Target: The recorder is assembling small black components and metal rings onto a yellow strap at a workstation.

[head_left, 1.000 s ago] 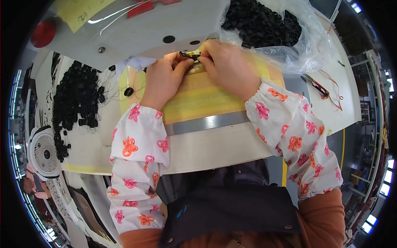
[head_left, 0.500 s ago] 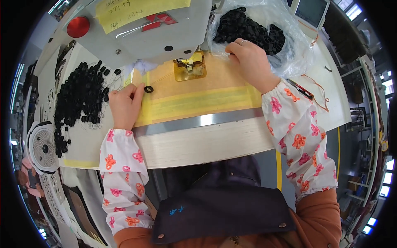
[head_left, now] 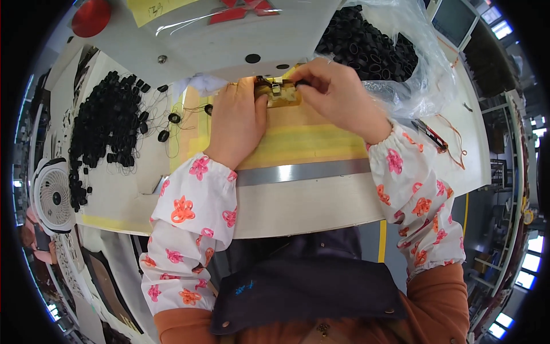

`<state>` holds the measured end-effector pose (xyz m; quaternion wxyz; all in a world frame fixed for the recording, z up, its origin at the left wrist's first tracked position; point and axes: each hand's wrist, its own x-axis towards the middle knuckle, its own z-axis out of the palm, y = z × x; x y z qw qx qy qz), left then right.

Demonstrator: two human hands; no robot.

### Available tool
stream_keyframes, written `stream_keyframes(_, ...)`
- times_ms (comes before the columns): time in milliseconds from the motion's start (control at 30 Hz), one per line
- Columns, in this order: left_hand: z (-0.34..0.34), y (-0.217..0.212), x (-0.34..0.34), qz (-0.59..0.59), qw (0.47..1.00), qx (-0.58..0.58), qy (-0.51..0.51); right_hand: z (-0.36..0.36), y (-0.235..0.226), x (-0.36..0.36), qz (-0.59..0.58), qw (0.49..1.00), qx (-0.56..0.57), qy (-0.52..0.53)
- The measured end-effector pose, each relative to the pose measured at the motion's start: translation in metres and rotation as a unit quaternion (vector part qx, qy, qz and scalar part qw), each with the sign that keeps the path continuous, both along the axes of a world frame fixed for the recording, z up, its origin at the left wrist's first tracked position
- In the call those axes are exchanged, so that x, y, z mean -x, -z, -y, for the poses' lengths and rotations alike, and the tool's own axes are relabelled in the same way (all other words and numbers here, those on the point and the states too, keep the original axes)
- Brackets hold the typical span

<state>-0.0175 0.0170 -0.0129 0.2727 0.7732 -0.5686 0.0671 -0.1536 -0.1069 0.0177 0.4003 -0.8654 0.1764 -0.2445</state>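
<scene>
Between my right thumb and fingers is a small black loop [head_left: 303, 83], mostly covered by the fingertips. My right hand [head_left: 341, 94] pinches it just right of the presser foot [head_left: 276, 88] of a sewing machine [head_left: 200, 49]. My left hand [head_left: 236, 112] lies to the left of the yellowish needle plate [head_left: 285, 101], fingers stretched forward and thumb apart, its fingertips close under the machine head and partly hidden. Beside it, a black ring [head_left: 208, 109] rests on the table, with a thread running from it.
A heap of black loops joined by threads [head_left: 109, 123] spreads over the left of the table. At back right is a clear plastic bag [head_left: 427, 86] full of black loops [head_left: 372, 54]. Thread snips [head_left: 431, 135] with an orange cord lie on the right. A white fan [head_left: 55, 198] stands far left.
My left hand has moved right to the needle plate. From the bag's edge my right hand has come left to the presser foot, a black loop in its fingers. The view has shifted slightly.
</scene>
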Motion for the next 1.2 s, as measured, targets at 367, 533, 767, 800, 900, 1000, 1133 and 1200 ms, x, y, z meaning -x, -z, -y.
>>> stream_keyframes(367, 0.008, -0.007, -0.011, -0.108, 0.993, -0.038, 0.001, -0.010, 0.027, -0.004, 0.068, 0.986, -0.151, 0.023)
stream_keyframes(533, 0.003, -0.006, -0.010, -0.130, 0.990, 0.025, 0.052, -0.012, 0.028, -0.003, 0.081, 0.979, -0.185, 0.018)
stream_keyframes(767, -0.002, -0.011, 0.001, -0.372, 0.923, 0.022, 0.102, -0.007, 0.017, -0.001, 0.004, 0.960, -0.280, -0.018)
stream_keyframes(800, -0.003, -0.015, 0.002, -0.399, 0.907, -0.017, 0.137, -0.004, 0.015, -0.001, 0.001, 0.955, -0.293, -0.057)
stream_keyframes(900, -0.003, -0.017, -0.002, -0.364, 0.916, -0.048, 0.163, 0.003, 0.009, 0.000, -0.034, 0.939, -0.324, -0.108)
stream_keyframes(1000, -0.003, -0.017, -0.002, -0.355, 0.913, -0.055, 0.191, 0.007, 0.003, -0.001, -0.080, 0.923, -0.350, -0.137)
stream_keyframes(1133, 0.001, -0.015, -0.003, -0.371, 0.901, -0.063, 0.215, 0.008, 0.002, -0.003, -0.096, 0.918, -0.354, -0.151)
stream_keyframes(1200, 0.003, -0.008, -0.006, -0.421, 0.880, -0.069, 0.210, 0.008, 0.002, -0.004, -0.093, 0.916, -0.357, -0.154)
